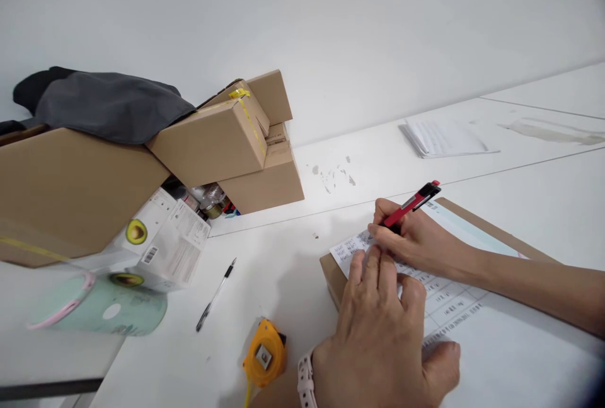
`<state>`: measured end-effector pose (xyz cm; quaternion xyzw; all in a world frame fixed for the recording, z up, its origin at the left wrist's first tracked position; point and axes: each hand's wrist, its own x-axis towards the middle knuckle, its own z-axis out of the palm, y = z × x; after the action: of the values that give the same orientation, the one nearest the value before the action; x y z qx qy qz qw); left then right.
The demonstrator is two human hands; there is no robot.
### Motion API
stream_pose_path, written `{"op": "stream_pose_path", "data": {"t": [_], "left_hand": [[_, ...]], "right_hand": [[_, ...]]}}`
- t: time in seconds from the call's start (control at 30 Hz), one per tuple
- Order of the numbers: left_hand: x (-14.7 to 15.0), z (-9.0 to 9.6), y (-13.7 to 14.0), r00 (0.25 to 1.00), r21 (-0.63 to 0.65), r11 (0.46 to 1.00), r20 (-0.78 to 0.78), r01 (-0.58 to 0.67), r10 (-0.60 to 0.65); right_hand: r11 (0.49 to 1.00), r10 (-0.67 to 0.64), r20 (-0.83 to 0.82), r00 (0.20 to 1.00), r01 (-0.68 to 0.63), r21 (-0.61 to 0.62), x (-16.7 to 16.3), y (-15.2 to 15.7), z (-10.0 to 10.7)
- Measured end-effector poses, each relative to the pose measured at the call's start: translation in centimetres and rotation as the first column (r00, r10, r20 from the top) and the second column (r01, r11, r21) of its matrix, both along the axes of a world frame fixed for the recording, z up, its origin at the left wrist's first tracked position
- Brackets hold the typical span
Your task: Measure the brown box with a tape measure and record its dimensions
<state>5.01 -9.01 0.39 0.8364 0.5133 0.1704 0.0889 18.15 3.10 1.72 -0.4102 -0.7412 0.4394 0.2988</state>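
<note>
My right hand [423, 238] is closed around a red and black pen [407, 206]. The pen's tip is at the upper left of the page, partly hidden by the fingers, near rows of handwriting on a small white paper [347, 251]. My left hand [382, 326], with a pink band on its wrist, lies palm down with fingers stretched, pressing on the papers. Beneath both hands is a printed sheet with a table [510, 351]. Brown cardboard [331, 277] supports the papers and shows along their left and far edges.
A yellow tape measure [265, 354] and a black-tipped pen [216, 294] lie left of my hands. Farther left are a mint green cup [127, 310], a white box with avocado pictures [174, 241] and cardboard boxes [212, 143] under dark cloth [113, 105]. Stacked papers [444, 138] lie near the wall.
</note>
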Motion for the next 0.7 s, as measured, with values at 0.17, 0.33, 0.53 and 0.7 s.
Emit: {"op": "stream_pose_path", "data": {"t": [0.17,0.33,0.53,0.7], "left_hand": [[0.00,0.09,0.02,1.000,0.007,1.000,0.003,-0.001,0.001],[0.01,0.20,0.02,1.000,-0.002,1.000,0.001,-0.005,0.005],[0.10,0.02,0.26,1.000,-0.010,1.000,0.010,-0.004,0.004],[0.15,-0.13,0.25,1.000,0.007,1.000,0.014,-0.009,0.009]], "right_hand": [[1.000,0.000,0.024,1.000,-0.001,0.025,-0.06,-0.04,0.16],[1.000,0.001,0.029,1.000,-0.002,0.026,0.07,-0.04,0.08],[1.000,0.000,0.000,1.000,0.000,-0.002,0.14,0.03,-0.20],[0.999,-0.005,-0.041,0.999,0.004,-0.041,0.27,-0.03,-0.31]]}}
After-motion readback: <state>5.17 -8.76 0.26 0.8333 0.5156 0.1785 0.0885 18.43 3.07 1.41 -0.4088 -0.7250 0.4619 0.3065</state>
